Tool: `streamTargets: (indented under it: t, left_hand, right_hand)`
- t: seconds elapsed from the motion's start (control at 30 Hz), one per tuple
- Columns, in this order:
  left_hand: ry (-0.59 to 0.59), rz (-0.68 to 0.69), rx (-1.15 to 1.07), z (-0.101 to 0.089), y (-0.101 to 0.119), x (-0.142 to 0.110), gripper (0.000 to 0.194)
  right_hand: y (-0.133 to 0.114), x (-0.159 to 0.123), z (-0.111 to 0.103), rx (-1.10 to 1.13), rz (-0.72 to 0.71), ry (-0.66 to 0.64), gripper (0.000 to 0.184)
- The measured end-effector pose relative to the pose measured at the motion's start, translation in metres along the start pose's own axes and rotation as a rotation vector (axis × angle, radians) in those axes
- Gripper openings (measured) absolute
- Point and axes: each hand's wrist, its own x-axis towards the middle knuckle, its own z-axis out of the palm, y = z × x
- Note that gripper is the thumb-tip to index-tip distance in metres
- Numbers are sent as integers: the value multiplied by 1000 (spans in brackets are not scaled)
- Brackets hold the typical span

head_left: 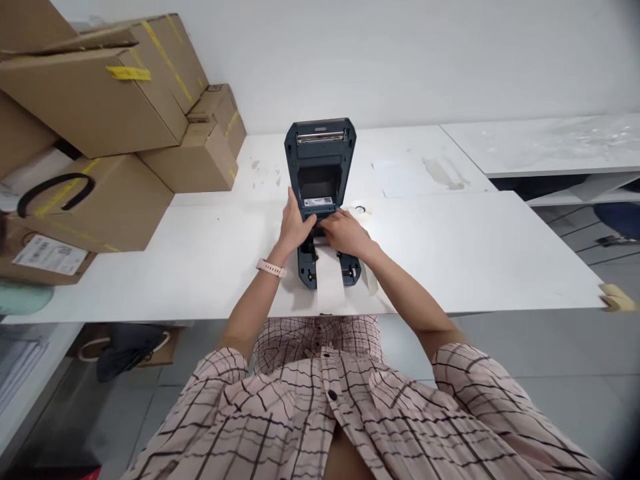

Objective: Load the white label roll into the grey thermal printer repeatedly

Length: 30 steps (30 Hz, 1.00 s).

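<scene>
A dark blue label printer (320,167) sits on the white table (475,253) with its lid swung open and upright. A white strip of label paper (331,283) runs out of its base toward the table's near edge. My left hand (295,225) rests on the printer's left side at the open bay, fingers curled against it. My right hand (346,232) lies over the middle of the bay, fingers bent down onto the paper roll area. What the fingertips grip is hidden.
Stacked cardboard boxes (100,93) with yellow tape fill the table's left end. A second white table (550,143) stands at the back right. A dark bag (127,347) lies on the floor under the left side. A small ring of tape (361,209) lies beside the printer.
</scene>
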Motion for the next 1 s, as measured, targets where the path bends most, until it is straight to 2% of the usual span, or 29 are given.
streamTargets:
  t: [0.07, 0.17, 0.27, 0.37, 0.47, 0.6, 0.7, 0.77, 0.83, 0.9, 1.0]
  left_hand:
    - [-61, -107, -17, 5, -10, -23, 104]
    - [-76, -150, 5, 7, -19, -51, 95]
    - [-66, -145, -30, 4, -23, -61, 87]
    - [-59, -145, -68, 2, -25, -61, 89]
    - [-62, -144, -63, 2, -27, -60, 90]
    - [-40, -130, -107, 4, -27, -62, 86]
    - [-36, -163, -108, 5, -25, -66, 83]
    - [-45, -181, -121, 5, -22, -68, 81]
    - [-51, -203, -134, 5, -18, -71, 79]
    - [-55, -223, -134, 5, -16, -73, 78]
    - [-45, -221, -128, 6, -17, -74, 77]
  right_hand:
    - [-5, 9, 1, -164, -52, -150, 30]
    - [-8, 22, 3, -215, -116, -299, 24]
    - [-6, 31, 3, -176, -156, -389, 20]
    - [0, 34, -6, -126, -180, -461, 26]
    - [8, 34, -21, 35, -225, -537, 34]
    - [23, 23, -45, 489, -331, -578, 40]
    - [43, -19, -55, 731, -349, -439, 58]
    - [60, -67, -53, 864, -278, -237, 72]
    - [77, -125, -44, 1002, -181, -9, 64]
    - [90, -180, -35, 1102, 80, 133, 49]
    - [105, -232, -27, 1135, 393, 102, 37]
